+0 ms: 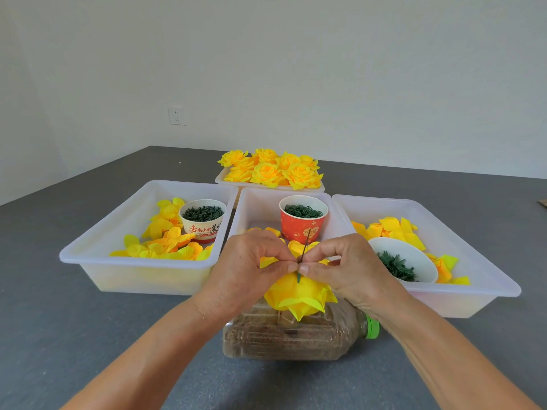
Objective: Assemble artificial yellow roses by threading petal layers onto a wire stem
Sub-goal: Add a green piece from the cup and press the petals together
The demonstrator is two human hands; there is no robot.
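Note:
My left hand [248, 267] and my right hand [343, 267] meet at the middle of the view, fingertips together. Both pinch a thin dark wire stem [305, 247] that rises between them, its green lower part [299, 278] pointing down. A yellow rose [296, 297] of stacked petal layers hangs on the stem just under my fingers, above a bottle. A yellow petal edge [268, 261] shows beside my left fingertips.
Three white trays hold loose yellow petals: left [142, 270], middle [251, 202], right [473, 279]. Cups [202, 220] [303, 220] and a white bowl [408, 255] hold green parts. A far tray [266, 187] holds finished roses. A plastic bottle [296, 335] lies on the grey table.

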